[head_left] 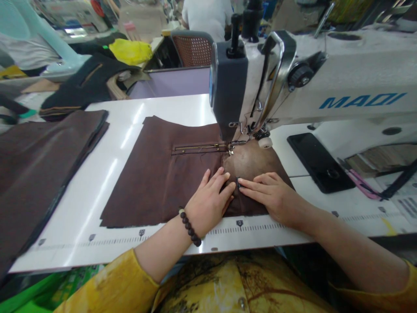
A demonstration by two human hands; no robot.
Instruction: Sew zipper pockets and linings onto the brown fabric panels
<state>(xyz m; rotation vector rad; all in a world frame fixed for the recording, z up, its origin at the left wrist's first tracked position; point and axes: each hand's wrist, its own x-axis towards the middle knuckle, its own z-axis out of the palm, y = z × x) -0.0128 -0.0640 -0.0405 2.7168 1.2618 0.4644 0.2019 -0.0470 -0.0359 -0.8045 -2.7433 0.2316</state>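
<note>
A dark brown fabric piece (156, 174) with a zipper (198, 148) sewn across it lies flat on the white sewing table (97, 204). Its right end sits under the presser foot (232, 148) of the sewing machine (293, 87). My left hand (210, 200) rests flat on the fabric just in front of the needle, fingers stretched out. My right hand (273, 193) lies flat beside it, fingertips pressing the fabric near a small dark zipper end. Neither hand grips anything. A dark bead bracelet (190, 228) is on my left wrist.
A stack of dark brown fabric pieces (39, 169) lies at the table's left. A black phone (319, 161) and pink-handled scissors (361, 182) sit right of the machine. A ruler strip (247, 226) runs along the front edge. Another person in white (206, 15) sits beyond.
</note>
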